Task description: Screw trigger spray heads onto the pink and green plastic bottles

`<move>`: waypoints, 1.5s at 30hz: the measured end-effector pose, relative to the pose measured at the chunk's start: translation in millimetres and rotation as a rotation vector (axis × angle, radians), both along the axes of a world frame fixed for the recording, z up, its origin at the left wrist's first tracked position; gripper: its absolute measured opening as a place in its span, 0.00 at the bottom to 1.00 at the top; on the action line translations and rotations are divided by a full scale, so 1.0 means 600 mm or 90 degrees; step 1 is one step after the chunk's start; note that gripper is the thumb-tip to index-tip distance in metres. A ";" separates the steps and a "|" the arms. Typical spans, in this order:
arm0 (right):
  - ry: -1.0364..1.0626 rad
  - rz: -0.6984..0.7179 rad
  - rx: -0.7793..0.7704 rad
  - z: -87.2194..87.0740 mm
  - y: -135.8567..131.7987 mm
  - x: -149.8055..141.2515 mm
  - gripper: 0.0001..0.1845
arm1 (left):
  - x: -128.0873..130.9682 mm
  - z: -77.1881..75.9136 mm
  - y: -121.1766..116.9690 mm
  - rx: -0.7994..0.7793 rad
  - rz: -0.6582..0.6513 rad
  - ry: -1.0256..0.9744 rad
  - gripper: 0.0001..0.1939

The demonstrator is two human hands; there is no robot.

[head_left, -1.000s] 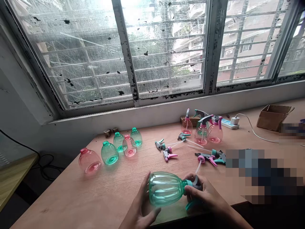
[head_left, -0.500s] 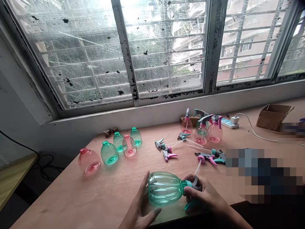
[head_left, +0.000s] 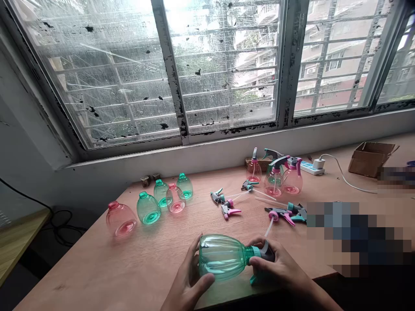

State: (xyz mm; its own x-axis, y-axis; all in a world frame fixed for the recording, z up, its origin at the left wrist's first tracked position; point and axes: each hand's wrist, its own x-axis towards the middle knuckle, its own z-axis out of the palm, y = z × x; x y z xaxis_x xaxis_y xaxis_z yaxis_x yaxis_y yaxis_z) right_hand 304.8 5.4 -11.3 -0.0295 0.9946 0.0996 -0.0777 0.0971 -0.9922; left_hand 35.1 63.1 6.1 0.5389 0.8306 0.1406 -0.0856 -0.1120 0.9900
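Over the front edge of the brown wooden desk (head_left: 78, 259), a ribbed, clear-green plastic bottle (head_left: 222, 255) lies sideways, a grey-and-teal spray head at its neck. The left hand (head_left: 188, 280), half open, cups its base; the right hand (head_left: 275, 261) closes around the teal collar (head_left: 256, 252). Towards the back edge, four bottles (head_left: 292, 180) wear spray heads; five bare bottles (head_left: 148, 209) stand near the back-left corner. Five loose pink or teal-trimmed spray heads (head_left: 230, 210) lie mid-desk.

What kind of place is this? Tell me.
Probably a small workshop or workroom: a long wooden table holds open bottles, loose spray heads and a cardboard box.
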 end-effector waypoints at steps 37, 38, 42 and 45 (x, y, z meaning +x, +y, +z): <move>0.009 -0.016 -0.028 0.001 -0.001 -0.003 0.22 | -0.002 -0.004 -0.008 0.022 -0.037 0.038 0.45; 0.007 -0.015 -0.029 0.001 -0.001 -0.003 0.22 | -0.002 -0.005 -0.008 0.023 -0.039 0.038 0.46; 0.006 -0.009 -0.022 -0.002 -0.003 -0.003 0.22 | -0.004 -0.004 -0.008 0.032 -0.034 0.027 0.49; 0.012 -0.007 -0.021 -0.003 -0.002 -0.003 0.22 | -0.005 -0.002 -0.006 0.032 -0.038 0.015 0.45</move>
State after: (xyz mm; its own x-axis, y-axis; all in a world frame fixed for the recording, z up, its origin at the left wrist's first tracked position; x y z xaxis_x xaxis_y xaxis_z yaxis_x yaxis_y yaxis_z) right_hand 303.0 4.0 -13.2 -0.0173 0.9976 0.0666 -0.0948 0.0646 -0.9934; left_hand 32.0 59.4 4.6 0.5905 0.7894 0.1679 -0.0698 -0.1572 0.9851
